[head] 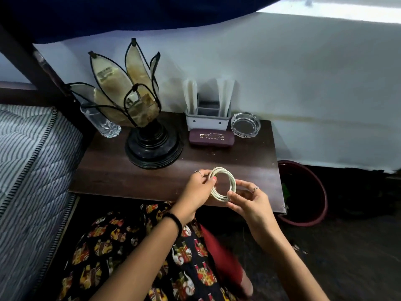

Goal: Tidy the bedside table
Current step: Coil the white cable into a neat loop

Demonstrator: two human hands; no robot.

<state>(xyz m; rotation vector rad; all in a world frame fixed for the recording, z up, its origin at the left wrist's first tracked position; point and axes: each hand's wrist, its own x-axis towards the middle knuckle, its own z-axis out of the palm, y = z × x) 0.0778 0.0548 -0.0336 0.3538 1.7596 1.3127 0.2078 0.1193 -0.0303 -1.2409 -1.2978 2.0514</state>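
Both hands hold one item between them, above the near edge of the counter (134, 177). Left hand (198, 189): fingers curled, thumb and fingertips pinching the left side of a coiled white cable (222, 184). Right hand (245, 199): fingers curled, pinching the lower right of the same coil. Cable wound in several loops, held upright and clear of the surface; judged to be gripped at two sides so the loops stay together while the coil is finished or carried to its place.

Items listed left to right, relative to the hands:
- Mattress (28, 161), striped, far left, beside the counter.
- Drinking glass (102, 122), clear, far left and beyond, partly behind the lamp.
- Lamp (138, 109), petal-shaped shade on a round black base, beyond and left; largest item, takes up most of the left half.
- Spectacle case (211, 137), maroon, closed, straight beyond the hands.
- Organiser (207, 111), grey and white, against the wall just behind the case.
- Ashtray (245, 124), clear glass, beyond and slightly right, just beside the organiser.
- Bin (303, 192), dark red rim, on the floor to the right, below counter level.

Nothing lies between the hands and the bare wood directly beneath them.
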